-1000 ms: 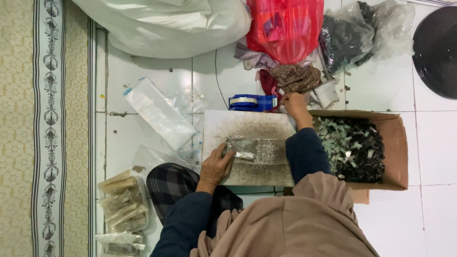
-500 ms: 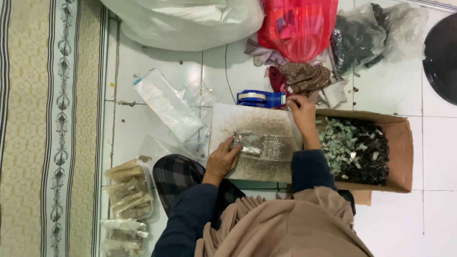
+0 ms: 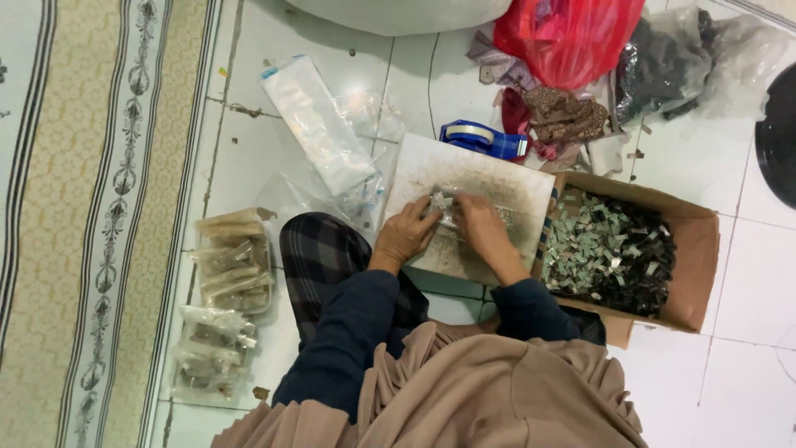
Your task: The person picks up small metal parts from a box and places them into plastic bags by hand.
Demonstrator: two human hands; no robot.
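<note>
On the board: both hands meet over a small clear packet (image 3: 445,209) — it lies mid-way on the white board (image 3: 514,187).
Left hand (image 3: 406,235): fingers pinching the packet's left end.
Right hand (image 3: 482,227): fingers closed on its right end, apparently — partly hidden.
Right of board: cardboard box (image 3: 695,249) of small pieces.
Behind board: blue tape dispenser (image 3: 483,138).

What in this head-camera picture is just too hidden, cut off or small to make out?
- Small clear packet: mostly covered by the left hand and right hand; its contents are unreadable.
- Small pieces in the cardboard box: too tiny to identify.
- Black round object: cut off by the right edge.
- White sack: cut off by the top edge.
- Filled packets by the rug: contents blurred.
</note>
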